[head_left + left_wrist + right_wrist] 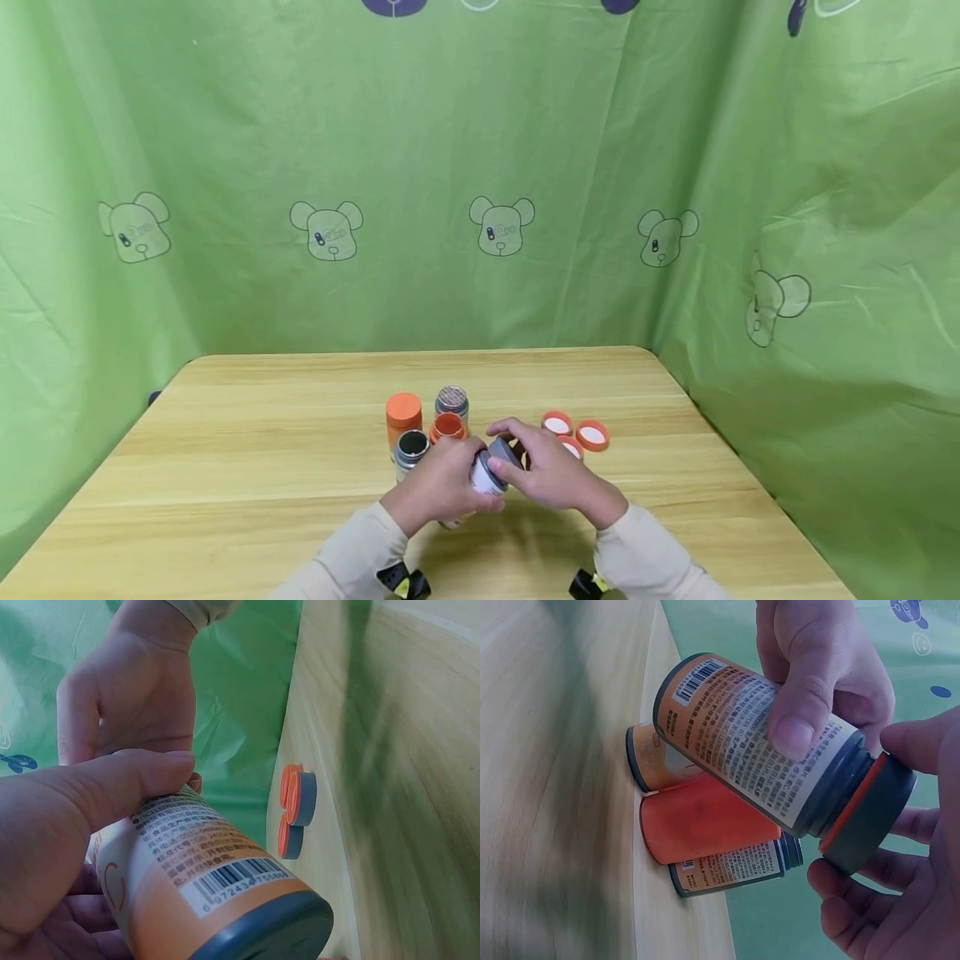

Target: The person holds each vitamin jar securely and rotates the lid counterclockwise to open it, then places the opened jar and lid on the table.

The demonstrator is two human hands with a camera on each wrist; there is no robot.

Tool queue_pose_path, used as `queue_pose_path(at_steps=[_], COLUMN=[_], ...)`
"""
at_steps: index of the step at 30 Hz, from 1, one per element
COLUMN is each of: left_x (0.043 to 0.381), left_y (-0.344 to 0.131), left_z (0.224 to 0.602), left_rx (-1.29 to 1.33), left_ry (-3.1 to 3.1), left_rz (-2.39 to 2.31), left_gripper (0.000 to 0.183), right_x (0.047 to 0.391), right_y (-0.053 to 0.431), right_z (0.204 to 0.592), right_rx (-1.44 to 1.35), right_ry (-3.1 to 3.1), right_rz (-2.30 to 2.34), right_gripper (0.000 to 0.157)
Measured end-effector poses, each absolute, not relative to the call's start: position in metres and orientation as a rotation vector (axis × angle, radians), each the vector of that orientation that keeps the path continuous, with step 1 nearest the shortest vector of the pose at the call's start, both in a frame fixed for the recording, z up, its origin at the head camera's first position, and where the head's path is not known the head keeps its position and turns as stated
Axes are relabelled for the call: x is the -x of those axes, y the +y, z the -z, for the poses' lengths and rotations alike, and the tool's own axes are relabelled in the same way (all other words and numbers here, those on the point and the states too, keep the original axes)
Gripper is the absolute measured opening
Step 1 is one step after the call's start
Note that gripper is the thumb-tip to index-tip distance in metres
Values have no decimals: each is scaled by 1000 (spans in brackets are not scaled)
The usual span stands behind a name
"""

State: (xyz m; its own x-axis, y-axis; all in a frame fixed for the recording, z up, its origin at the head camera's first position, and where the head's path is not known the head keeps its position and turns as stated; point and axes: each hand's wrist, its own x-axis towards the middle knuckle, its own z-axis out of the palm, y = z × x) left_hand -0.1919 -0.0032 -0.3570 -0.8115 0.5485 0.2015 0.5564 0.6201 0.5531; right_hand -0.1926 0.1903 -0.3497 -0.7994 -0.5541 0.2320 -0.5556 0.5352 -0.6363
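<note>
My left hand (442, 482) grips a bottle (735, 739) with a grey base, a grey neck and an orange-and-white printed label. It is tilted, its neck toward my right hand; the barcode end (236, 885) shows large in the left wrist view. My right hand (551, 468) holds the bottle's grey cap (874, 814) by its edge, between thumb and fingers. The cap sits at the mouth, its orange inner rim and part of the threaded neck showing. Beside my left hand stand an open grey-necked bottle (412, 445) and an open orange bottle (448, 427).
Behind them stand a bottle with an orange top (403, 410) and a grey-rimmed one with a silvery top (452, 400). Three caps (592, 435) lie right of my right hand, white insides up. The wooden table (262, 442) meets a green curtain (420, 292) at the back.
</note>
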Motion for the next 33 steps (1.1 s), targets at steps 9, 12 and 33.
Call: queue_pose_path(at_steps=[9,12,33], left_x=[192,192,194], left_y=[-6,-8,-46], left_z=[356,355,332], left_rx=[941,928,758], left_ry=[-2840,-2847,-2703], left_rz=[990,1013,1117], left_gripper=[49,49,63], right_x=[191,191,212], right_y=[193,195,228], right_z=[347,347,375], right_rx=[-972,-949,-683], right_ry=[-2734,-2704,-2611], right_rz=[-1175,-1169,-1278], right_gripper=[34,33,36])
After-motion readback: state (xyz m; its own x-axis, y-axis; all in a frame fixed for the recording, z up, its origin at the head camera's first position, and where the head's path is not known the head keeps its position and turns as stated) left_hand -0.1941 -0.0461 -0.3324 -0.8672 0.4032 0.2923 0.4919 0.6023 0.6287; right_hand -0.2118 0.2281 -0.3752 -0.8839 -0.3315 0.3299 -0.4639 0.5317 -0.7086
